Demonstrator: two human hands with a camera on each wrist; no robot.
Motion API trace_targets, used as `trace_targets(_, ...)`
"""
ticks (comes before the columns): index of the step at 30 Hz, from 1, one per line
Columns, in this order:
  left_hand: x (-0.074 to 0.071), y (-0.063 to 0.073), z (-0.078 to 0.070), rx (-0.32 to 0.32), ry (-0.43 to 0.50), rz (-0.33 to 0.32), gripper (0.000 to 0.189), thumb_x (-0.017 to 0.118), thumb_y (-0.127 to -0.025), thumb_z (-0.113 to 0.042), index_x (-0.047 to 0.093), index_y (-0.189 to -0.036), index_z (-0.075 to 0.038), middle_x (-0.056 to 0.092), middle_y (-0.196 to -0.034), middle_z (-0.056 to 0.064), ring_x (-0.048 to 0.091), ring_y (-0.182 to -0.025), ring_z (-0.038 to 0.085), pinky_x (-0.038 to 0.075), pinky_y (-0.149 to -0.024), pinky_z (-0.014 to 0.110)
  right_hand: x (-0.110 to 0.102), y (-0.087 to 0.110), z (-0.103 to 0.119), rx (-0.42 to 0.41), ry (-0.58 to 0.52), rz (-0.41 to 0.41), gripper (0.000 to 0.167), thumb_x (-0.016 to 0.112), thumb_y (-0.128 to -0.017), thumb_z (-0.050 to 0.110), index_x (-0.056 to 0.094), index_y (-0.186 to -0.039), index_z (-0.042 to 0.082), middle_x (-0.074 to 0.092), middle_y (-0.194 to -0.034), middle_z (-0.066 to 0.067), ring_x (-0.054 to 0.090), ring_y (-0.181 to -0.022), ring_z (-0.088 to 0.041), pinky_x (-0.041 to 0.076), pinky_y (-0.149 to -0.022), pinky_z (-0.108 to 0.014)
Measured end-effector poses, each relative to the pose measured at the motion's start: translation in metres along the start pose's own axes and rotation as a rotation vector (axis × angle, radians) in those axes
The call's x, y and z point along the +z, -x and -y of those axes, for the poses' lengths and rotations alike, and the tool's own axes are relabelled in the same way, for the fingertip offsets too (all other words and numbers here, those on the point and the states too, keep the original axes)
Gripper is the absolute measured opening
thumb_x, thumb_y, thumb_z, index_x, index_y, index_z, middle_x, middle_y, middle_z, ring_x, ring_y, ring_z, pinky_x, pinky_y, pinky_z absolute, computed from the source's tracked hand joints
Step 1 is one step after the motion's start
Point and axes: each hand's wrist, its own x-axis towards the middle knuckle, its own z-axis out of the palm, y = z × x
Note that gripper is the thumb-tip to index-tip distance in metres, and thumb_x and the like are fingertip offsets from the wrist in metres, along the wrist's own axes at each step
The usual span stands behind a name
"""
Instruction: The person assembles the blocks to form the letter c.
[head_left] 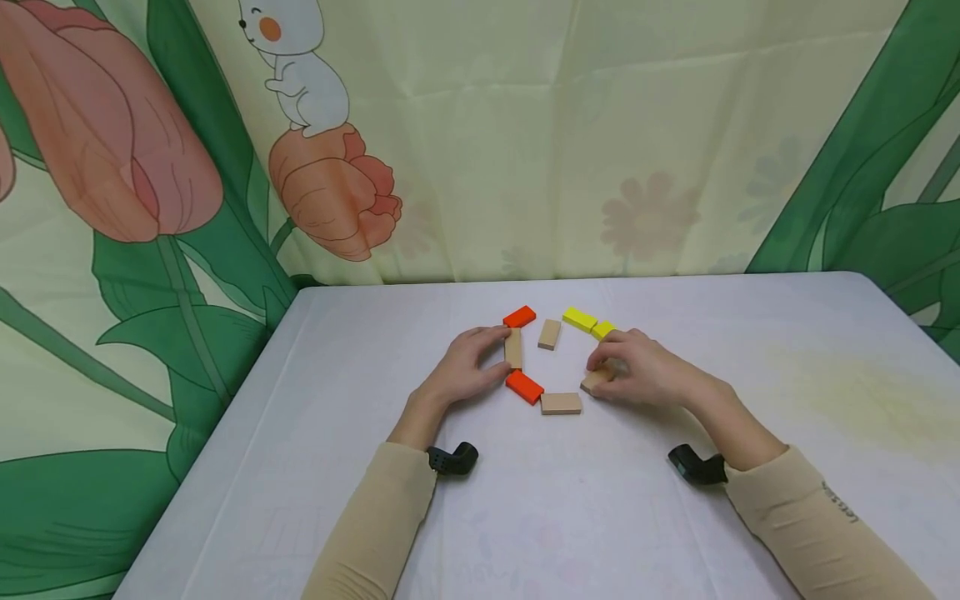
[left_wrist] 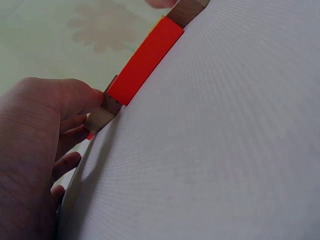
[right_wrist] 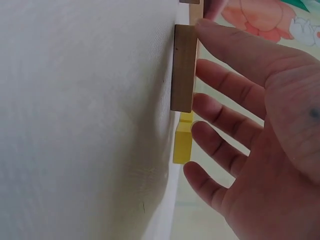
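Note:
On the left of a loose ring of small flat blocks, my left hand holds a plain wooden block between thumb and index finger. That block stands between an upper red block and a lower red block. Over on the right, my right hand pinches another wooden block, thumb at its near end and fingers along the far side. In the right wrist view the thumb tip sits on this wooden block, while the other fingers spread beside it.
A wooden block lies at the ring's near side, touching the lower red one. Another wooden block lies inside the ring. Two yellow blocks meet at the far right. The white-covered table ends at a printed curtain.

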Motion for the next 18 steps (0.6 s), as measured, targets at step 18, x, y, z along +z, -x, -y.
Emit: trace_targets(18, 0.0002, -0.0002, 0.0015, 0.017, 0.006, -0.012, 0.057, 0.064, -0.094, -0.028, 0.053, -0.148, -0.014, 0.052, -0.148, 0.002, 0.039, -0.140, 0.025, 0.029, -0.116, 0.045, -0.0002, 0.0015, 0.0016, -0.049, -0.007, 0.084, 0.018, 0.083, -0.084, 0.026, 0.074, -0.099, 0.024, 0.059, -0.102, 0.008, 0.048, -0.106, -0.025, 0.043, -0.090, -0.045)
